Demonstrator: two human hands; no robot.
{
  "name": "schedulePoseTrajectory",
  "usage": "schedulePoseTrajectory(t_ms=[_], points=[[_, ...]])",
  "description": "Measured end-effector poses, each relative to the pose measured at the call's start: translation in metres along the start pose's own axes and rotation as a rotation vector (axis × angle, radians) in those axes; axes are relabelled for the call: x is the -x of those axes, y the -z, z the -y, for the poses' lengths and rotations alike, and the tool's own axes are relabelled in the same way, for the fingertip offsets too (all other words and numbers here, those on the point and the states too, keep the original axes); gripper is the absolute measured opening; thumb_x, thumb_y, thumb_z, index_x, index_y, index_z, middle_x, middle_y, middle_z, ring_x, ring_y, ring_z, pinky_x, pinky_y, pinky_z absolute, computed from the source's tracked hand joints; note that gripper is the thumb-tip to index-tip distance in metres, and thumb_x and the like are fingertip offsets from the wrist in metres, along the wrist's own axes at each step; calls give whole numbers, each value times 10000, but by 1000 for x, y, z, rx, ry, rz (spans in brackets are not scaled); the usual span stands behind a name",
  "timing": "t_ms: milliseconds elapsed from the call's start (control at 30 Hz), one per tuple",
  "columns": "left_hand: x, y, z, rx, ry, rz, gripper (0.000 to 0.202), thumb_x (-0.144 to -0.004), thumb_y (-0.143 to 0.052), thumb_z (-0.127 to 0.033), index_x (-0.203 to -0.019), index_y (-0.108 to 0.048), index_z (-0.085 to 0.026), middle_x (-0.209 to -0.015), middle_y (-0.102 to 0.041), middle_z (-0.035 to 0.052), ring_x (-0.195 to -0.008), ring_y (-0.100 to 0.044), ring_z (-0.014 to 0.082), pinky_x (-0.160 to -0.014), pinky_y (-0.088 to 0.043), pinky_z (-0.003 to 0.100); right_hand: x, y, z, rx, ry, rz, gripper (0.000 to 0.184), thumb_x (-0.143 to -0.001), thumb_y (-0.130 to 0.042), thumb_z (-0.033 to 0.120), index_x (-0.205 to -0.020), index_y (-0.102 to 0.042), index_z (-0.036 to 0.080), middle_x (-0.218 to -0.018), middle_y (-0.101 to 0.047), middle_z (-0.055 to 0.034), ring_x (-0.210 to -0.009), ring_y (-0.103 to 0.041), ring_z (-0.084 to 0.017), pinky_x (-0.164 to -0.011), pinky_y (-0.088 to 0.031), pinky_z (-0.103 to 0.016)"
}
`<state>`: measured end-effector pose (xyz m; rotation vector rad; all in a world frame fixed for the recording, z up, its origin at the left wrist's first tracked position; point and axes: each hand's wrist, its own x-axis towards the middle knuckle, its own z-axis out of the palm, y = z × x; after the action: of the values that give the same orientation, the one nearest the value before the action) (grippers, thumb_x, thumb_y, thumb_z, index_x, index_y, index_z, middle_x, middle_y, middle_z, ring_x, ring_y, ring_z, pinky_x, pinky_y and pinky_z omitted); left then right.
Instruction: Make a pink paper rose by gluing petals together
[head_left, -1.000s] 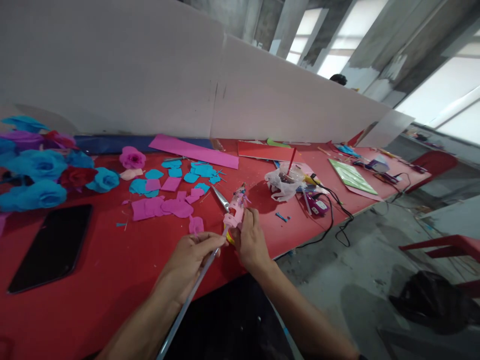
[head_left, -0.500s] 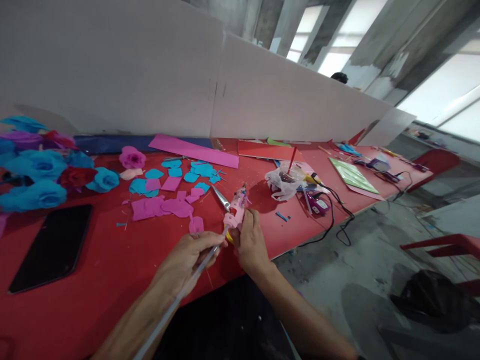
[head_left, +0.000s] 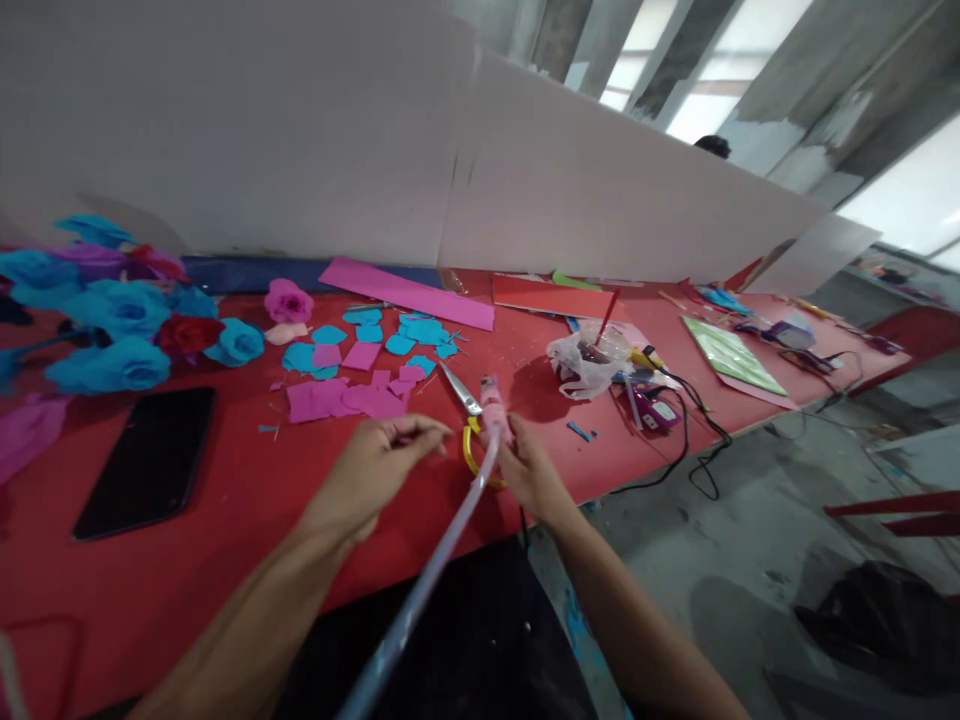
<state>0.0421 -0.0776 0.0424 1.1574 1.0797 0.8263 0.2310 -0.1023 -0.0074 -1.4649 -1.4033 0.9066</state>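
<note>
Left hand has come off the translucent rod, curled (grip unclear); right hand clamps the pink tool, whose rod, unsupported, might sag loose.

To your left, a dark phone lies flat on the red table. On your right, a red straw leans from a plastic-bagged cup; beyond your table's edge, a black bag slumps low.
</note>
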Motion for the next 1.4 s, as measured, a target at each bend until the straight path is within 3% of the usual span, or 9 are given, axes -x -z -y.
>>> schedulePoseTrajectory(t_ms=[67, 167, 300, 400, 500, 667, 833, 1067, 1400], points=[[-14, 22, 1, -150, -48, -62, 192, -714, -621, -337, -811, -701, -193, -788, -701, 32, -748, -601, 152, -684, -436, 259, 1, 8, 8, -126, -124, 59, 245, -818, -532, 426, -818, -504, 182, -619, -471, 41, -509, -393, -88, -477, -315, -212], [-41, 49, 11, -526, -81, -68, 150, -688, -615, -308, -755, -706, -208, -821, -714, 31, -810, -618, 196, -767, -433, 314, 5, 14, 22, -327, -232, 126, 318, -836, -482, 488, -766, -510, 179, -546, -446, 47, -473, -372, -86, -463, -295, -224], [-69, 54, 32, -824, -88, -70, 244, -657, -633, -276, -863, -697, -160, -887, -706, 104, -810, -615, 227, -727, -426, 328, 11, 11, 27, -322, -322, 271, 328, -836, -494, 496, -822, -546, 173, -505, -432, 52, -432, -356, -80, -420, -257, -218], [-76, 47, 42, -850, -107, -54, 245, -641, -656, -296, -850, -680, -171, -887, -698, 97, -805, -606, 218, -682, -415, 303, 13, 5, 21, -140, -325, 337, 372, -830, -489, 532, -763, -539, 170, -540, -459, 36, -447, -396, -81, -421, -294, -215], [-77, 46, 45, -868, -112, -36, 130, -645, -641, -296, -713, -660, -186, -791, -687, 68, -745, -596, 197, -625, -389, 286, 14, 0, 17, -8, -265, 371, 399, -831, -472, 554, -721, -521, 175, -608, -495, 12, -526, -457, -98, -476, -360, -224], [-75, 51, 46, -809, -20, -23, 115, -635, -626, -289, -638, -665, -181, -690, -667, 59, -665, -585, 189, -598, -379, 295, 10, -4, 20, 62, -215, 396, 398, -858, -428, 550, -746, -520, 180, -683, -525, -11, -597, -478, -118, -523, -392, -238], [-73, 52, 47, -817, -35, -54, 128, -638, -613, -282, -596, -673, -177, -671, -654, 71, -673, -585, 209, -622, -389, 318, 6, -9, 22, 180, -191, 398, 375, -871, -429, 516, -735, -552, 189, -669, -532, -11, -582, -465, -123, -506, -380, -239], [-72, 50, 46, -847, -4, -52, 147, -650, -592, -281, -599, -674, -170, -662, -667, 79, -654, -594, 202, -595, -391, 310, 3, -15, 28, 212, -87, 430, 289, -890, -436, 428, -787, -582, 202, -666, -541, -1, -622, -501, -136, -556, -407, -254], [-72, 51, 44, -888, -20, -29, 171, -679, -597, -291, -621, -692, -161, -671, -688, 80, -651, -606, 193, -602, -393, 306, 2, -15, 28, 258, -88, 441, 307, -885, -443, 442, -768, -593, 201, -638, -537, -7, -673, -543, -159, -598, -449, -268]])
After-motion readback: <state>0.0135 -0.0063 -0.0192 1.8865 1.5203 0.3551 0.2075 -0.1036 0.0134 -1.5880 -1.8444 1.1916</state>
